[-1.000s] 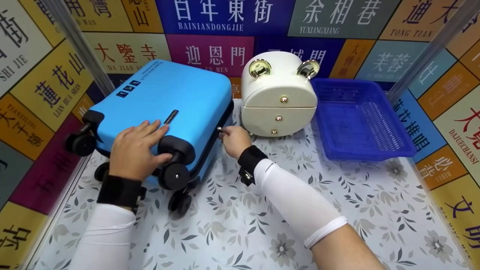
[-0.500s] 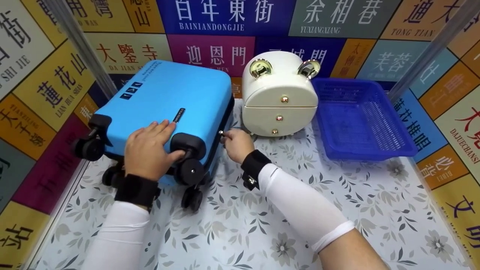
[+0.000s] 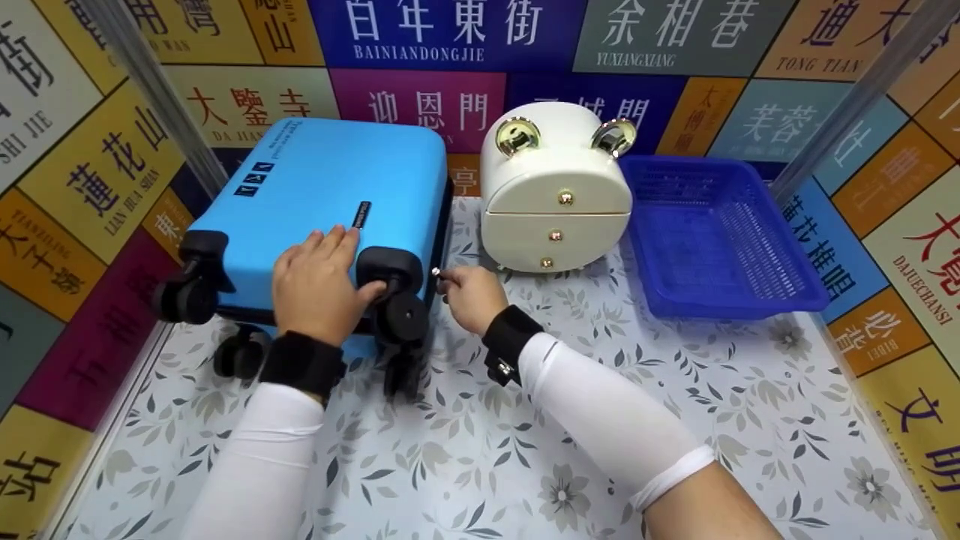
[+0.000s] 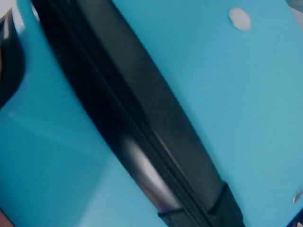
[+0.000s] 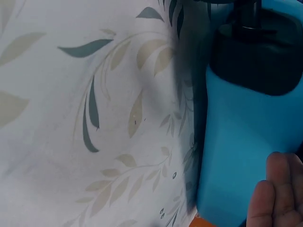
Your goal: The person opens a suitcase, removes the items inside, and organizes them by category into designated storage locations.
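Observation:
A bright blue suitcase [image 3: 322,172] lies flat on the left, its black wheels [image 3: 187,296] facing me. My left hand [image 3: 315,289] rests on its near edge beside a black corner guard [image 3: 390,268], fingers extended over the shell. At the suitcase's right side, my right hand [image 3: 474,298] pinches a small shiny zipper pull [image 3: 436,272] between thumb and finger. The left wrist view shows the black zipper band [image 4: 142,109] running between two blue shell halves. Fingers of the right hand [image 5: 281,194] appear beside the blue shell in the right wrist view, where the zipper pull is hidden.
Right of the suitcase stands a cream drawer box [image 3: 559,187] with gold ears and knobs. A blue plastic basket [image 3: 739,304] sits beside it. Patterned panels [image 3: 435,34] enclose the back and sides of the floral-covered table [image 3: 675,382].
The suitcase has turned, its near wheeled end swinging right, and the left hand has moved right with it. My right hand has slid slightly toward me along the side, holding the zipper pull.

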